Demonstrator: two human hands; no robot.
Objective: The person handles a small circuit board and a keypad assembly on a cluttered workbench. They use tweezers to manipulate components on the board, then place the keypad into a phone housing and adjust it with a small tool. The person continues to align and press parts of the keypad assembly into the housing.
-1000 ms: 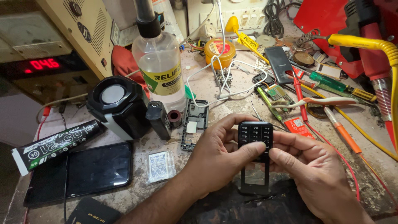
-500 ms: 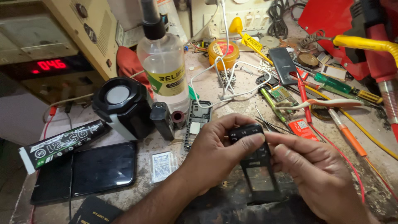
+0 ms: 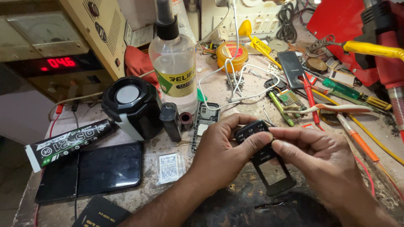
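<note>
Phone frame [image 3: 269, 162], black and slim, sits low in the middle of the view above the dark mat [image 3: 252, 206], held between both hands. Its long axis runs from the keypad end, up and to the left, down to the open window end at the lower right, so it lies slanted with its face turned upward. The left hand [image 3: 221, 153] curls around the keypad end, thumb pressed across the top edge and fingers closed beneath it. The right hand [image 3: 324, 162] pinches the same end from the other side, thumb and forefinger shut on the frame's edge, other fingers folded loosely. Just beyond the left hand lies a bare phone back [image 3: 204, 122], and next to it a small black block [image 3: 171, 121] and a round black speaker [image 3: 131, 105]. Behind those stands a clear spray bottle [image 3: 174, 67]. A dark phone [image 3: 97, 170] lies flat at the left, with a small plastic packet [image 3: 169, 167] beside it.
</note>
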